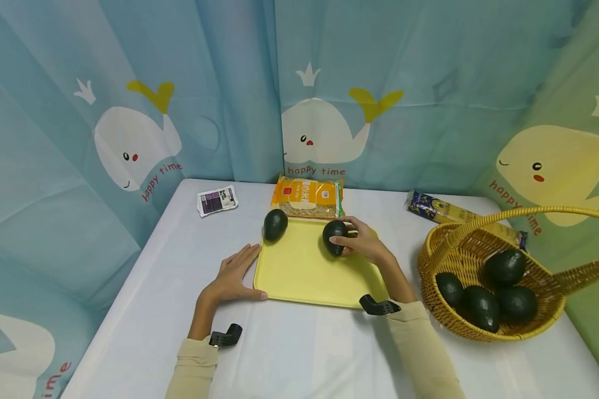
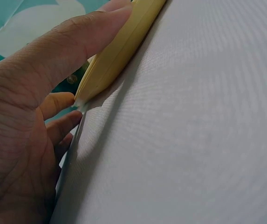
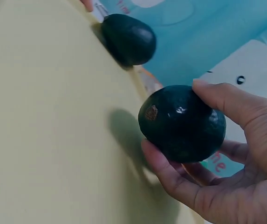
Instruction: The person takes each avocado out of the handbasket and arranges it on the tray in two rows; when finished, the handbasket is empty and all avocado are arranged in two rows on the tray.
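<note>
My right hand (image 1: 361, 241) grips a dark green avocado (image 1: 334, 237) between thumb and fingers, over the right half of a yellow tray (image 1: 299, 271). In the right wrist view the held avocado (image 3: 182, 123) hangs just off the tray, its shadow falling on the surface. A second avocado (image 1: 275, 225) lies in the tray's far left corner. My left hand (image 1: 233, 277) rests at the tray's left front corner with fingers spread, the thumb touching the front rim and fingertips along the left edge. From the left wrist the thumb (image 2: 77, 39) shows against the rim.
A wicker basket (image 1: 429, 266) with a tall handle stands at the right, holding several avocados (image 1: 481, 307). Behind the tray lies an orange grain bag (image 1: 306, 198). A small white-and-purple packet (image 1: 217, 200) is at back left. A long noodle-like packet (image 1: 444, 210) lies behind the basket.
</note>
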`<act>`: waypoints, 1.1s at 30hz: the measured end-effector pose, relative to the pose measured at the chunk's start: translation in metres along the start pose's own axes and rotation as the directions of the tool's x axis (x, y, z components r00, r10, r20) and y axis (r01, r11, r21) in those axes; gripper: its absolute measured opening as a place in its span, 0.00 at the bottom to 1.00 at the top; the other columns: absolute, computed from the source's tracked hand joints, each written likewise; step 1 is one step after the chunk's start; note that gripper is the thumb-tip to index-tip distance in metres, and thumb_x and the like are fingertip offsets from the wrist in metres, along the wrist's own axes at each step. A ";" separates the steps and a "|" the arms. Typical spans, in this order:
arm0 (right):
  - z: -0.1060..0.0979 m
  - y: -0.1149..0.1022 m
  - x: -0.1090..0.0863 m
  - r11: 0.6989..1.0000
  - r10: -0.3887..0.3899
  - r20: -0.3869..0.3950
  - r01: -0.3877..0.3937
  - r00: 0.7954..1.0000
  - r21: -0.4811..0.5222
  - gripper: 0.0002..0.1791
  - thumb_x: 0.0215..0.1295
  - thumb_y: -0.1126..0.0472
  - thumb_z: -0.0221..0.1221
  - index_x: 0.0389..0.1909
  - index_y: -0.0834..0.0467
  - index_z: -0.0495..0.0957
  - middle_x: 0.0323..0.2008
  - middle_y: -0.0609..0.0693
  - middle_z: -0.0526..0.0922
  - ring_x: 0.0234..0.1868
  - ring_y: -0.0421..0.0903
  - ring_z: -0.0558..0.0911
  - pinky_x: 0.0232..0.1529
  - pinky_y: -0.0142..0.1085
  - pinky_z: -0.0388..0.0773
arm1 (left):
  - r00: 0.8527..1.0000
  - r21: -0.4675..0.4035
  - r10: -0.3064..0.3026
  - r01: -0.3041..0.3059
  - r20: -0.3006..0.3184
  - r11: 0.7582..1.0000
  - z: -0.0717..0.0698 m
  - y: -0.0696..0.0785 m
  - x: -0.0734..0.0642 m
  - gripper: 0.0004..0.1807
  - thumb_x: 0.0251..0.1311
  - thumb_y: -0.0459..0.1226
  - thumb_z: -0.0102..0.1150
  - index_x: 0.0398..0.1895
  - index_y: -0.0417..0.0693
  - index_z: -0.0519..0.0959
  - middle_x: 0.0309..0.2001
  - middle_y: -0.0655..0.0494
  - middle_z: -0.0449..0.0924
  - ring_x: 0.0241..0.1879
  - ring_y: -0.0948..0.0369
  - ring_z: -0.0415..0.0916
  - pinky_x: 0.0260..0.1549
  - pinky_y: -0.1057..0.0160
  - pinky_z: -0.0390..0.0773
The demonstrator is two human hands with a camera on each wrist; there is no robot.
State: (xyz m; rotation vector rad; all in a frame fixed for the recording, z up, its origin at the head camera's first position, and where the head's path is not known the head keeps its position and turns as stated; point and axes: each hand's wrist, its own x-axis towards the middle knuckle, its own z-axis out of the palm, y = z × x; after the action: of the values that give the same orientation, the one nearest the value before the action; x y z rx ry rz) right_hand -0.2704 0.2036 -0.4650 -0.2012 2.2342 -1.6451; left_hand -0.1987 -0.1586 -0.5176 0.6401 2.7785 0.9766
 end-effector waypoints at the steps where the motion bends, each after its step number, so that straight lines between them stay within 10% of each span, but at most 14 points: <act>1: 0.002 0.000 0.003 1.000 0.006 0.001 -0.006 1.000 -0.005 0.41 0.62 0.57 0.65 0.73 0.57 0.56 0.62 0.70 0.66 0.42 0.53 0.83 0.38 0.44 0.85 | 1.000 0.001 -0.002 0.002 0.001 1.000 0.000 0.000 0.000 0.67 0.35 0.63 0.73 0.78 0.47 0.51 0.78 0.48 0.51 0.78 0.47 0.43 0.68 0.39 0.50; 22: 0.015 0.000 0.033 0.999 -0.034 -0.040 0.033 0.999 -0.005 0.41 0.65 0.57 0.63 0.75 0.55 0.54 0.68 0.68 0.64 0.58 0.63 0.77 0.46 0.46 0.84 | 1.000 -0.002 0.006 -0.006 0.000 1.000 -0.001 0.002 0.000 0.66 0.35 0.61 0.73 0.78 0.46 0.51 0.77 0.48 0.51 0.78 0.47 0.43 0.68 0.38 0.50; 33: 0.016 -0.024 0.014 0.998 -0.043 -0.005 0.042 0.999 -0.042 0.41 0.66 0.65 0.61 0.76 0.62 0.51 0.63 0.74 0.67 0.60 0.68 0.74 0.54 0.59 0.77 | 1.000 0.005 0.006 -0.006 -0.008 1.000 -0.001 0.003 -0.002 0.66 0.35 0.61 0.74 0.77 0.46 0.52 0.77 0.47 0.51 0.78 0.46 0.44 0.68 0.38 0.51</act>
State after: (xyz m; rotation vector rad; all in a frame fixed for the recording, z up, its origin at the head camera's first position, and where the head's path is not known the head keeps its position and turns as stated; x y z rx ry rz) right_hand -0.2800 0.1774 -0.4490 -0.2571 2.2853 -1.6227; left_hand -0.1963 -0.1580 -0.5153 0.6466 2.7881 0.9762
